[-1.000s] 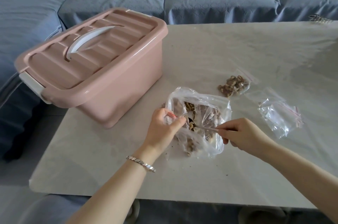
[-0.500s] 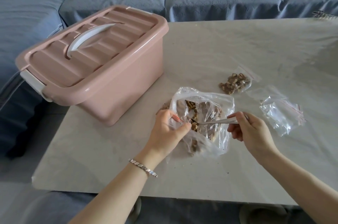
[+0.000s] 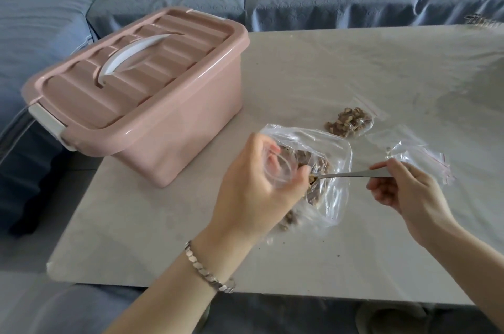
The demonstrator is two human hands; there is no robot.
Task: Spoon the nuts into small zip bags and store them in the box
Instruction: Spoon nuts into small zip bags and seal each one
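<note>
Gripping a small zip bag point(image 3: 276, 168) in the left hand point(image 3: 256, 186), curled round its open mouth, just above the big bag of nuts point(image 3: 331, 159) near the front of the worktop point(image 3: 354, 66). Pinching the handle end of the spoon point(image 3: 351, 176) with the right hand point(image 3: 406, 192), to the right of the big bag. Lying nearly level, long axis left to right, bowl end pointing left and almost touching the left hand, right at the small bag's mouth. Beyond the big bag, a filled small bag point(image 3: 350, 122); just behind the right hand, empty bags point(image 3: 421, 156). Off to the left, well apart from both hands, the pink box point(image 3: 141, 104), lid on.
</note>
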